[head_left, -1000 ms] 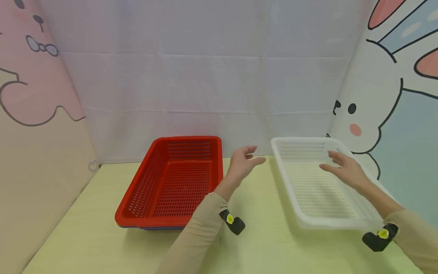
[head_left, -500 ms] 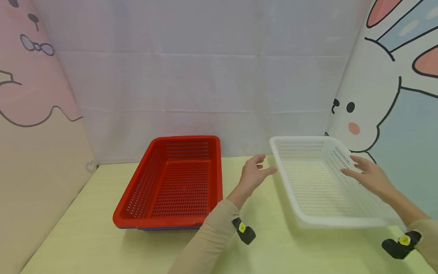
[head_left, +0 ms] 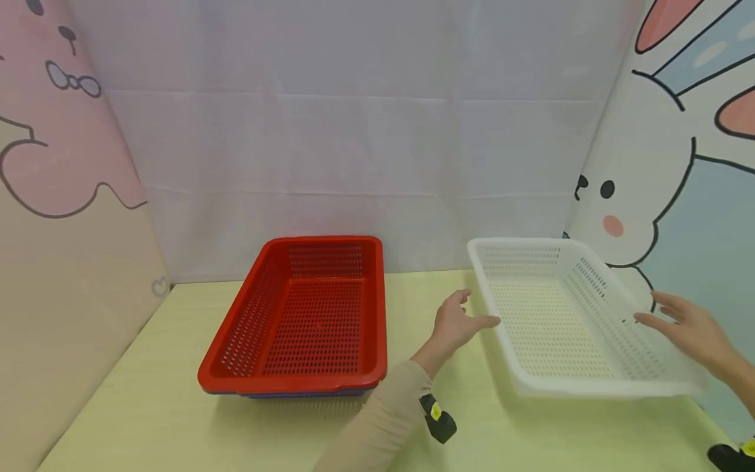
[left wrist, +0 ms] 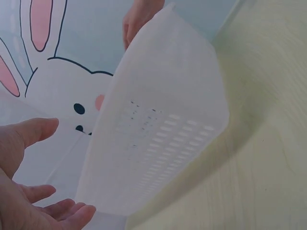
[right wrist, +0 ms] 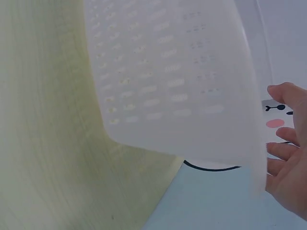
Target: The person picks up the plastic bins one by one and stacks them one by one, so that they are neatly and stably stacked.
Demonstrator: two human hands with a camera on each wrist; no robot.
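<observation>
A white perforated plastic basket [head_left: 596, 385] stands on the right of the table in the head view. My left hand [head_left: 455, 330] is at its left side, thumb and fingers spread apart, the thumb tip at the rim. In the left wrist view the fingertips of this hand [left wrist: 21, 203] are close to the basket's edge; whether they touch it I cannot tell. My right hand [head_left: 695, 333] is at the basket's right side, fingers loosely extended. The right wrist view has the right hand [right wrist: 290, 155] beside the outer rim, its fingertips close to the white basket [right wrist: 216, 139].
A red perforated basket [head_left: 295, 385] stands on the left of the table, nested over another with a blue edge [head_left: 289, 394]. The pale yellow table [head_left: 141, 367] meets a white cloth wall [head_left: 354, 144] behind and a rabbit-printed wall [head_left: 702, 262] at right.
My left hand has moved right, from beside the red basket to the white basket's left rim. The right hand has moved from above the white basket to its right side.
</observation>
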